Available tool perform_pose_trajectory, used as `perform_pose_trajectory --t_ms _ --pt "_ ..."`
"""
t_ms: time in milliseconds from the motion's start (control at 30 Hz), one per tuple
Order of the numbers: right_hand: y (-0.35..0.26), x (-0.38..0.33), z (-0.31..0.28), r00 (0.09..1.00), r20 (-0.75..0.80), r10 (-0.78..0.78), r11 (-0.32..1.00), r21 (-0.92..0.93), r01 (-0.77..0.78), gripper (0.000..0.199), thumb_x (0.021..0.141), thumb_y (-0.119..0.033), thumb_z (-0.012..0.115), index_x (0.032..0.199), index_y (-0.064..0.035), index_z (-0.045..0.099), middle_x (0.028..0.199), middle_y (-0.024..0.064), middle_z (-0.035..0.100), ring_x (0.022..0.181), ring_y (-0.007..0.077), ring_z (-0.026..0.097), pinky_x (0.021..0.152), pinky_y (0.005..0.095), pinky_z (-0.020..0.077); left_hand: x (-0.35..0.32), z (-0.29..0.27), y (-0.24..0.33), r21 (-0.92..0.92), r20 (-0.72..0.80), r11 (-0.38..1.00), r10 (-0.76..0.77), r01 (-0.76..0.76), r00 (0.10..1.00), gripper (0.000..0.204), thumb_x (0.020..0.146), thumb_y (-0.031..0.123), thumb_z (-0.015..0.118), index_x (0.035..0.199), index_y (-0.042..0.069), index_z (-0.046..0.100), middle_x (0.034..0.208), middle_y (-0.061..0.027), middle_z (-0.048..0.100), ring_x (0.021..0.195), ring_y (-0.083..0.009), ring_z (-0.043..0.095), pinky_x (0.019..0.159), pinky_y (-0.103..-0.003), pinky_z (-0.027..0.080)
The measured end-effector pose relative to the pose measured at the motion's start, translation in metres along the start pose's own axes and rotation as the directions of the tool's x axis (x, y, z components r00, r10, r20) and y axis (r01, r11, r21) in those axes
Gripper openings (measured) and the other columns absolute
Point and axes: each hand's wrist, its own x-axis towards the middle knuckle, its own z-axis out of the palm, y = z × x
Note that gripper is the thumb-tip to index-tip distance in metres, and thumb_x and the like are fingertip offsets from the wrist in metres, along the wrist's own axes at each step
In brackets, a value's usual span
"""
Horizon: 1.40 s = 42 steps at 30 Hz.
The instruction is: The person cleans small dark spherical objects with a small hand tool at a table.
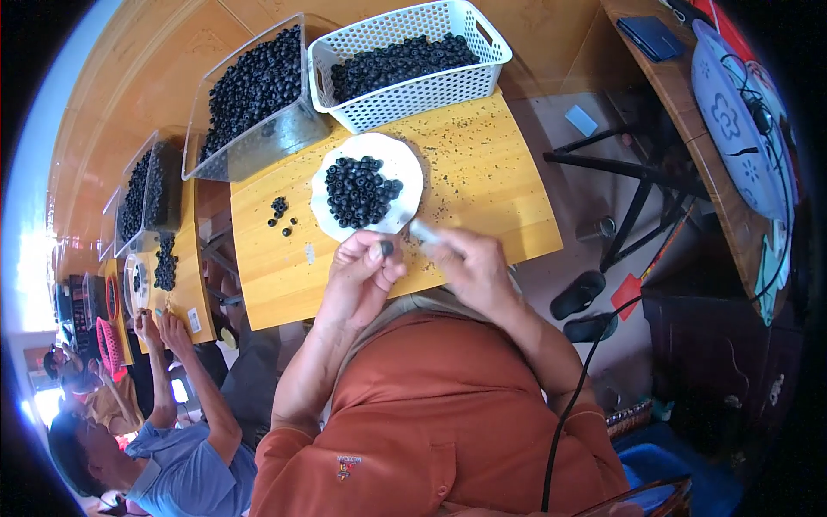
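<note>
My left hand [351,271] pinches one small dark bead-like piece [386,248] between thumb and fingertips, just off the near edge of the white plate. In my right hand [475,269] is a pale stick-like tool [422,231], its tip blurred and pointing toward the left hand; its exact kind does not show. A pile of dark round bead-like pieces [357,191], some with a hole visible, lies on the white plate [410,164] beyond both hands. To the plate's left, several loose dark pieces [279,207] rest on the wooden table [267,284].
Behind the plate stand a white perforated basket [422,110] and a clear bin [233,159], both holding dark pieces. Dark crumbs dot the table's right side. At left, a person in blue [194,465] works at another table. A black cable [564,422] crosses my right side.
</note>
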Motion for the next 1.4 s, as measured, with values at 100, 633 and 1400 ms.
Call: perform_pose_trajectory --t_ms 100,633,1400 --pt "0.008 0.004 -0.014 0.977 -0.047 0.209 0.978 0.024 -0.208 0.030 0.095 -0.014 0.064 0.121 0.0013 0.065 0.071 -0.0069 0.053 0.064 0.0012 0.043 0.054 0.0200 0.0367 -0.009 0.007 0.002 -0.003 0.168 0.999 0.045 -0.045 0.985 0.008 0.092 0.007 0.065 0.100 0.005 0.066 0.090 -0.0078 0.065 0.080 -0.0148 0.065 0.079 -0.029 0.060" --pt "-0.017 0.010 0.011 0.989 0.136 0.051 0.989 0.130 -0.069 0.028 0.092 -0.023 0.069 0.102 0.0022 0.066 0.079 0.0067 0.064 0.071 0.0089 0.056 0.062 0.0271 0.0453 -0.003 0.000 -0.011 0.047 0.004 0.999 -0.025 0.025 1.000 0.008 0.093 0.008 0.064 0.101 0.004 0.065 0.098 -0.0081 0.068 0.090 -0.0152 0.067 0.082 -0.032 0.060" --pt "0.035 0.008 -0.005 0.981 -0.099 0.168 0.986 0.004 -0.169 0.022 0.095 -0.017 0.062 0.104 0.0021 0.064 0.064 -0.0039 0.046 0.059 0.0031 0.039 0.049 0.0248 0.0323 0.068 0.026 0.045 0.828 0.021 0.501 0.422 -0.253 0.906 0.014 0.088 0.002 0.070 0.100 -0.003 0.067 0.089 -0.0082 0.069 0.078 -0.0141 0.066 0.073 -0.026 0.055"
